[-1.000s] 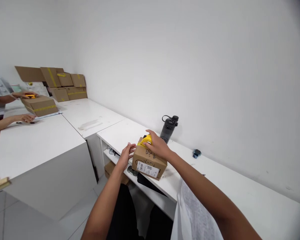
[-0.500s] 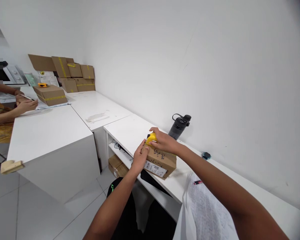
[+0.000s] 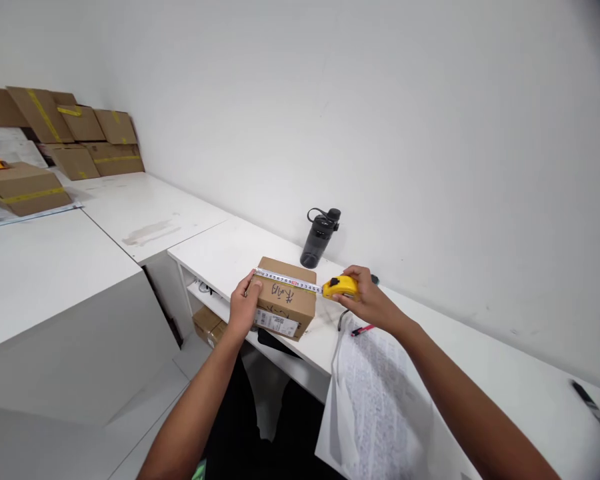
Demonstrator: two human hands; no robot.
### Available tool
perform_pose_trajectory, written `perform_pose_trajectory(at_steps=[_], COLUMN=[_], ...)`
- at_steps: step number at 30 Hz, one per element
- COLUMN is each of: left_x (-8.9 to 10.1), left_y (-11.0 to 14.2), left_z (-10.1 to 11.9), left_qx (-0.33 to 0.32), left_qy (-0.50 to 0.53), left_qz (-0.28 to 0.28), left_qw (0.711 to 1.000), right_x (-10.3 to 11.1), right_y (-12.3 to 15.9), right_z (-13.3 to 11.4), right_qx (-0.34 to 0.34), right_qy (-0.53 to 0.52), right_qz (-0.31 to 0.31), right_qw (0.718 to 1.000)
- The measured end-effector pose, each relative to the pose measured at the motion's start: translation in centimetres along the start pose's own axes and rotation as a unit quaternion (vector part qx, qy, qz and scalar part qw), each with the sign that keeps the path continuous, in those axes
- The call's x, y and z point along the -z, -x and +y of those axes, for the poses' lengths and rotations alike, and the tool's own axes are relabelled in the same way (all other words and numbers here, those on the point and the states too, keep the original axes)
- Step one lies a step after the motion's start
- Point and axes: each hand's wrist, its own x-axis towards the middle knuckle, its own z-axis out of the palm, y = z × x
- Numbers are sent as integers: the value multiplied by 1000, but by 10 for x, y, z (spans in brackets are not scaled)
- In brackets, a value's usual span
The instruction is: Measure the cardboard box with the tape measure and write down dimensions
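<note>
A small brown cardboard box (image 3: 285,303) with black handwriting and a white label sits on the white shelf top. My left hand (image 3: 244,303) grips its left end, thumb on top, at the end of the tape blade (image 3: 287,280). The blade lies stretched across the top of the box and runs past its right edge. Off to the right of the box, my right hand (image 3: 367,293) is closed around the yellow tape measure (image 3: 341,288), from which the blade comes out.
A dark water bottle (image 3: 320,239) stands behind the box by the wall. Right of it lie written paper sheets (image 3: 375,387) with a red pen (image 3: 363,330) on them, and a black marker (image 3: 595,410). Cardboard boxes (image 3: 75,133) are stacked at the far left.
My right hand has moved right with the tape measure, drawing the blade out across the box. My view has turned right; the other person has left it.
</note>
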Motion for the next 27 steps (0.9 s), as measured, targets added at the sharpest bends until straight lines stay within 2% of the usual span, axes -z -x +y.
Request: perform_pose_trajectory(at_steps=[8,11,17,20,24,26,27], left_x=[-2,-1,4,6,5,6,7], left_y=[3,3,3,4,3,0,-2], left_z=[-4,-5,-3,-6,-12,-11,-8], left_qx=[4,3,-24,-7,-4,-17,-38], left_qy=[27,31,21,51,46,10,-29], left_qz=[-1,-10,-36,-57,-70,-46,-17], left_qw=[1000,999,999,997,996,999,999], right_x=[-11,-30,-81,-94,-89,-80,-75], right_y=[-24,-48,-101,-114,-112,-95,-80], right_z=[-27,-48,-99,-112,-116,-117,-116], right_qx=[38,64,175,196,187,181,175], right_qy=[-3,36,73,82,88,91,85], right_qz=[18,6,-18,-27,-24,-11,7], right_qw=[999,997,982,977,978,979,981])
